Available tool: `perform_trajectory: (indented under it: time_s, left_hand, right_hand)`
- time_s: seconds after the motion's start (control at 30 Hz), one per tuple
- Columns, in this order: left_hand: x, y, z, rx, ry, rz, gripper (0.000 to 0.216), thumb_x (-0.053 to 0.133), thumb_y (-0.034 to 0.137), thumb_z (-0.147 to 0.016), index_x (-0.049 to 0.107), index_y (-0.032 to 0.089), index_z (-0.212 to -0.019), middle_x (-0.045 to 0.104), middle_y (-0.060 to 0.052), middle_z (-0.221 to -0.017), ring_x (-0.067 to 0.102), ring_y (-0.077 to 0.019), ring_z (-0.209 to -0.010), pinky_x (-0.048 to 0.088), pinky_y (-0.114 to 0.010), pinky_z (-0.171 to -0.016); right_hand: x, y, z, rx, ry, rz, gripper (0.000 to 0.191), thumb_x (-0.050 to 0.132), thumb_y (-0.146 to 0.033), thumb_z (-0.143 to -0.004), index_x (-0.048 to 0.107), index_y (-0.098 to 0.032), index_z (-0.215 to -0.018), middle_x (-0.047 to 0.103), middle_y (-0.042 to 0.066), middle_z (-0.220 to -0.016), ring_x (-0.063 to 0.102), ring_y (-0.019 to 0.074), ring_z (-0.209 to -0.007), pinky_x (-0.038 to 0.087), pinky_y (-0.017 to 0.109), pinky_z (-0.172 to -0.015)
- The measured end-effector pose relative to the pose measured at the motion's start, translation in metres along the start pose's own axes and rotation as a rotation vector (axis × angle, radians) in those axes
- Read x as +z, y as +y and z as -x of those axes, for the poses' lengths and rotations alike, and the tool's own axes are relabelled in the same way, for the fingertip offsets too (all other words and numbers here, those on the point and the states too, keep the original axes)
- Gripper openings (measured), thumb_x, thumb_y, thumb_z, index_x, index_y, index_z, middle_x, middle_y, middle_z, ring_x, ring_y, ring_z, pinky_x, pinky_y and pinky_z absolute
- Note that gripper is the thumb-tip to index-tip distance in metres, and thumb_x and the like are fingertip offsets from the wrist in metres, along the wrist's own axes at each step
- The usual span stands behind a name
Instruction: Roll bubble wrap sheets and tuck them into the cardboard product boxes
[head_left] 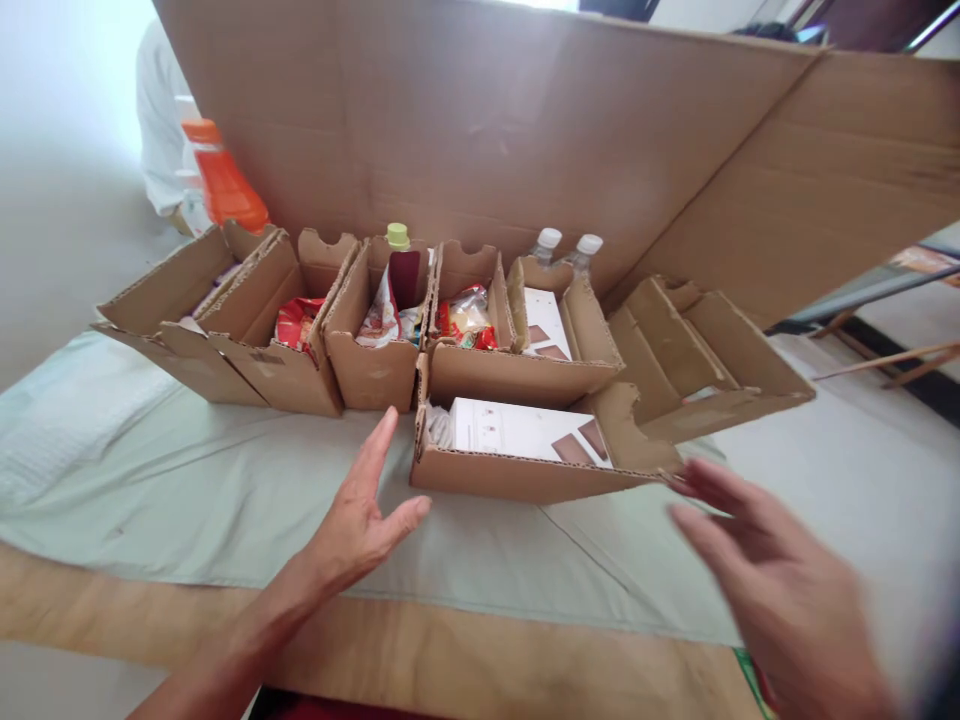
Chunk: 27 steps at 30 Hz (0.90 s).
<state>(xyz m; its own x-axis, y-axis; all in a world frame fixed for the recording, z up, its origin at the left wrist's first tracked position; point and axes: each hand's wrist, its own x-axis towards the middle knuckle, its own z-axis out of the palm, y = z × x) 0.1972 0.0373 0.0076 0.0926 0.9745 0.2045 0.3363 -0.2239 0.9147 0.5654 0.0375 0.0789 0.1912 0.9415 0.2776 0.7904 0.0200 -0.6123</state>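
Green cloth (187, 480) is covering the bench (450, 660). Left hand (360, 520) and right hand (772, 580) are hovering, each grip released and empty. Cardboard tray (517, 478) is sitting between them.

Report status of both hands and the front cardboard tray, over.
Front cardboard tray holds white box. Left hand open, beside its left end. Right hand open, blurred, at its right corner. Nothing in between.
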Motion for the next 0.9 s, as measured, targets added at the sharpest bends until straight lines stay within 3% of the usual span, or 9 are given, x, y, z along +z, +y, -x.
perform_trajectory:
  time_s: [0.1,0.2,0.33,0.47,0.57,0.63,0.7,0.77,0.9]
  left_hand:
    - [0.017,-0.002,-0.019,-0.012,-0.067,0.086,0.078,0.063,0.038,-0.095,0.025,0.023,-0.161,0.041,-0.016,-0.162,0.035,-0.0329,-0.152,0.035,-0.053,-0.122]
    - [0.034,-0.001,-0.021,-0.032,-0.024,0.112,0.067,0.055,0.037,-0.099,0.031,0.02,-0.159,0.056,-0.016,-0.149,0.045,-0.0313,-0.146,0.04,-0.051,-0.118]
    - [0.042,0.002,0.018,-0.021,0.024,0.015,0.058,0.055,0.041,-0.098,0.045,0.02,-0.151,0.059,-0.015,-0.147,0.051,-0.0318,-0.141,0.044,-0.049,-0.115]
    - [0.008,0.001,0.068,-0.09,0.115,-0.083,0.047,0.057,0.044,-0.097,0.058,0.02,-0.137,0.065,-0.013,-0.141,0.058,-0.0322,-0.133,0.048,-0.047,-0.112]
    - [-0.026,0.006,0.066,-0.132,0.227,-0.142,0.042,0.06,0.046,-0.096,0.063,0.02,-0.128,0.071,-0.01,-0.129,0.064,-0.0311,-0.124,0.049,-0.044,-0.109]
    - [-0.03,0.015,0.047,-0.105,0.266,-0.132,0.044,0.061,0.047,-0.096,0.062,0.018,-0.128,0.073,-0.01,-0.123,0.067,-0.0291,-0.115,0.052,-0.041,-0.104]
    - [-0.016,0.027,0.026,-0.022,0.242,-0.072,0.047,0.058,0.047,-0.097,0.06,0.017,-0.133,0.073,-0.012,-0.122,0.069,-0.0276,-0.111,0.054,-0.039,-0.1]
    - [0.008,0.036,0.018,0.077,0.146,-0.022,0.05,0.055,0.043,-0.099,0.055,0.017,-0.141,0.069,-0.014,-0.133,0.065,-0.028,-0.122,0.051,-0.04,-0.106]
    - [0.043,0.037,0.052,0.15,-0.014,-0.016,0.056,0.052,0.031,-0.101,0.042,0.021,-0.155,0.052,-0.011,-0.156,0.049,-0.0272,-0.144,0.042,-0.041,-0.119]
  right_hand:
    - [0.054,-0.007,0.001,0.055,-0.124,-0.176,0.063,0.072,-0.063,-0.076,0.067,-0.02,-0.121,0.076,0.014,-0.115,0.073,0.0308,-0.089,0.059,0.046,-0.08]
    - [0.077,-0.018,0.008,0.059,-0.107,-0.271,0.058,0.071,-0.061,-0.078,0.071,-0.014,-0.113,0.077,0.016,-0.111,0.072,0.0328,-0.1,0.059,0.044,-0.084]
    - [0.062,-0.013,0.054,0.052,-0.059,-0.204,0.055,0.071,-0.058,-0.081,0.071,-0.016,-0.118,0.074,0.015,-0.123,0.067,0.0369,-0.117,0.056,0.047,-0.094]
    - [0.063,-0.035,0.092,0.014,-0.084,-0.201,0.042,0.068,-0.053,-0.086,0.074,-0.018,-0.109,0.078,0.013,-0.108,0.072,0.035,-0.102,0.059,0.044,-0.083]
    - [0.073,-0.07,0.076,-0.03,-0.181,-0.257,0.042,0.066,-0.05,-0.089,0.071,-0.019,-0.115,0.077,0.012,-0.101,0.072,0.03,-0.088,0.058,0.039,-0.072]
    - [0.069,-0.082,0.053,-0.035,-0.178,-0.287,0.043,0.067,-0.053,-0.087,0.071,-0.018,-0.112,0.077,0.011,-0.098,0.07,0.0272,-0.079,0.056,0.035,-0.063]
    - [0.053,-0.078,0.041,-0.023,-0.089,-0.272,0.042,0.068,-0.055,-0.085,0.072,-0.017,-0.103,0.077,0.011,-0.094,0.069,0.027,-0.078,0.054,0.035,-0.062]
    - [0.033,-0.06,0.049,-0.012,0.022,-0.183,0.041,0.068,-0.056,-0.084,0.071,-0.018,-0.097,0.077,0.011,-0.092,0.07,0.0291,-0.083,0.055,0.036,-0.068]
    - [0.011,-0.009,0.119,-0.056,0.179,0.085,0.045,0.067,-0.059,-0.085,0.073,-0.019,-0.103,0.077,0.012,-0.096,0.071,0.0352,-0.095,0.056,0.044,-0.084]
